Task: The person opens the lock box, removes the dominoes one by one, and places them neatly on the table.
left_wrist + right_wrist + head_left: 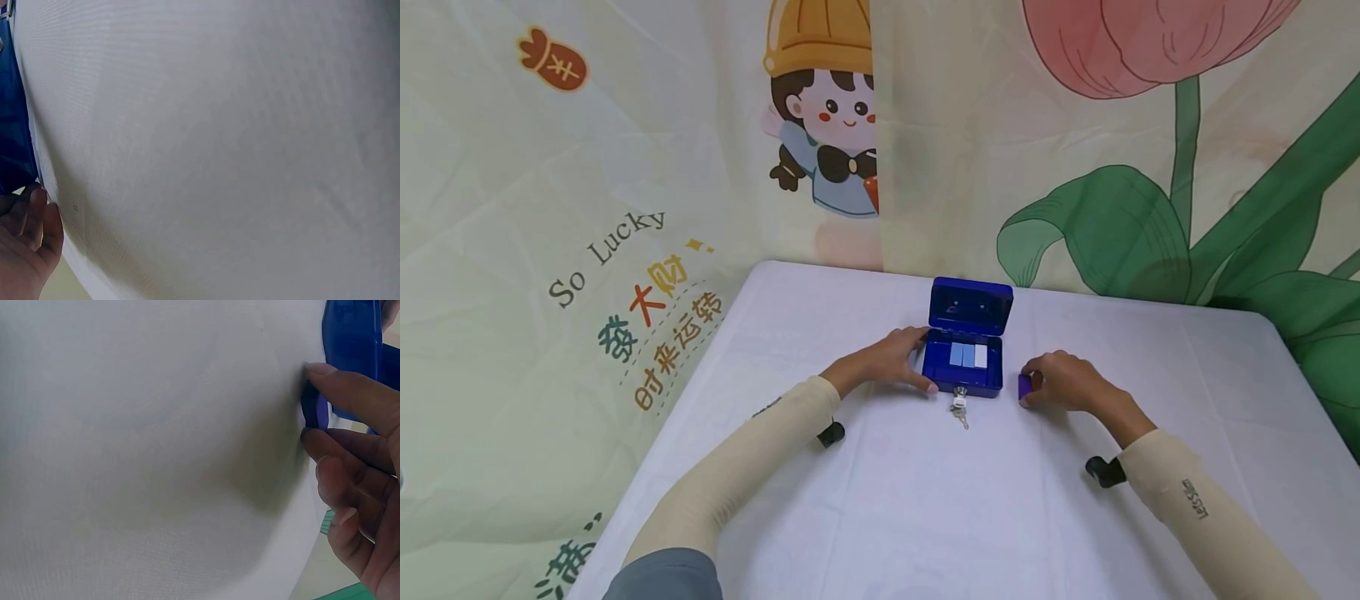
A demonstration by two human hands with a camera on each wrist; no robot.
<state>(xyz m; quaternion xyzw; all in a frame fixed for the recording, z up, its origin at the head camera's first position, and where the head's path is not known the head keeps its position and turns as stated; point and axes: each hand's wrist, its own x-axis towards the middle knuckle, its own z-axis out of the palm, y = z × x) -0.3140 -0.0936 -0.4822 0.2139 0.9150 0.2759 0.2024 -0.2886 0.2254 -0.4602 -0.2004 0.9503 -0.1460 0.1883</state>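
Observation:
A dark blue cash box (962, 383) stands on the table with its lid (972, 306) raised. Inside it lie light blue and white blocks (967, 356). Keys (958, 404) hang from the lock at its front. My left hand (895, 358) rests against the box's left side, thumb by the front corner, fingers spread toward the rear; the left wrist view shows these fingers (34, 228) beside the blue wall. To the right of the box, my right hand (1060, 382) pinches a small purple block (317, 406) between thumb and fingers, close to the tabletop.
A white cloth covers the table (880, 508). Behind it hangs a printed curtain (940, 167) with a cartoon figure and a large flower. Black wrist cameras (1105, 472) sit under both forearms.

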